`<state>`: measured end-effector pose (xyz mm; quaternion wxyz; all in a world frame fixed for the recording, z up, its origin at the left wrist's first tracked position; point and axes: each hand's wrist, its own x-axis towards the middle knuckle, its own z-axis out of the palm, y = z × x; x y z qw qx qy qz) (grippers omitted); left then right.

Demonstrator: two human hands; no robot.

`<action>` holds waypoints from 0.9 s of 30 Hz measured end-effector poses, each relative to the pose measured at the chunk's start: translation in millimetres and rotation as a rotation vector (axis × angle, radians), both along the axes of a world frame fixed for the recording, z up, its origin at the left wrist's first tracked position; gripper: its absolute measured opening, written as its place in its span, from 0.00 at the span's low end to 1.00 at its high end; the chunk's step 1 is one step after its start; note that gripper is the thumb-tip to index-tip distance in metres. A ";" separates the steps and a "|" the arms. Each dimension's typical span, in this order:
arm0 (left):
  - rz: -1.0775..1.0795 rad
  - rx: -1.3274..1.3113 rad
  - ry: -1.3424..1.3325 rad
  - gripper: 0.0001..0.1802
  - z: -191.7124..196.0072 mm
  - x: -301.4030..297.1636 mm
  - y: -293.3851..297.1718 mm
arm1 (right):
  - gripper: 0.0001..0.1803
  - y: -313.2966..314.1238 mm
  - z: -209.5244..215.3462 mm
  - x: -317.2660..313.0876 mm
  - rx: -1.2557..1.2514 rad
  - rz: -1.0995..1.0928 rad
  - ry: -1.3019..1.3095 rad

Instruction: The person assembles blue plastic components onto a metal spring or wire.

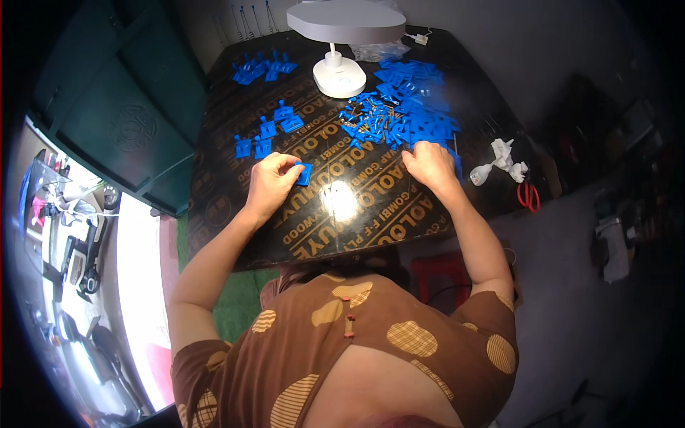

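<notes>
Left hand (270, 180) pinching blue plate (305, 175), right hand (431, 164) beside blue pile (430, 125), its grip unclear

Apparently a small workshop: plywood table (228, 221), white desk lamp (341, 77), piles of blue plastic parts (421, 114).

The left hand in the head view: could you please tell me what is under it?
Part of a blue piece shows at the right edge of the left hand. The hand hides the rest of it and the patch of dark tabletop beneath, which cannot be seen.
</notes>
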<state>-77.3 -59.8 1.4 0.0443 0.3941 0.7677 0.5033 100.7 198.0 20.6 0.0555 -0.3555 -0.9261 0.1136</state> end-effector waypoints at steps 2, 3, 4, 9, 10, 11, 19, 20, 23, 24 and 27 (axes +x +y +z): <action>-0.038 -0.001 0.001 0.08 -1.3 2.4 4.4 | 0.21 -1.7 -0.2 2.2 0.015 0.006 0.010; -0.039 -0.006 0.002 0.08 1.9 6.1 6.5 | 0.23 -2.6 0.6 2.8 0.025 0.027 0.018; -0.041 -0.006 0.003 0.08 1.8 7.2 9.0 | 0.24 -3.2 1.4 4.0 0.034 0.049 0.027; -0.082 -0.017 0.007 0.07 -0.4 6.5 15.8 | 0.25 -11.3 3.8 19.4 0.072 0.081 0.128; -0.085 -0.016 0.006 0.07 -0.3 6.1 16.2 | 0.25 -14.0 3.6 24.3 0.077 0.085 0.194; -0.072 -0.034 0.005 0.07 0.1 6.0 16.3 | 0.25 -17.5 3.9 29.0 0.077 0.081 0.193; -0.040 -0.013 -0.051 0.06 -3.2 8.5 14.5 | 0.16 -39.0 2.7 65.1 -0.089 0.045 0.617; -0.044 -0.010 -0.040 0.06 -3.9 8.6 14.3 | 0.16 -39.9 2.7 68.8 -0.093 0.054 0.614; -0.050 -0.003 -0.008 0.06 -3.2 8.9 15.1 | 0.13 -38.4 1.1 80.3 -0.093 -0.041 0.721; -0.055 0.001 0.014 0.06 -2.8 9.6 15.5 | 0.13 -35.3 -2.7 84.4 -0.071 -0.048 0.771; -0.053 0.008 0.025 0.06 -2.9 10.6 14.8 | 0.13 -26.9 -12.2 95.7 -0.037 -0.101 0.898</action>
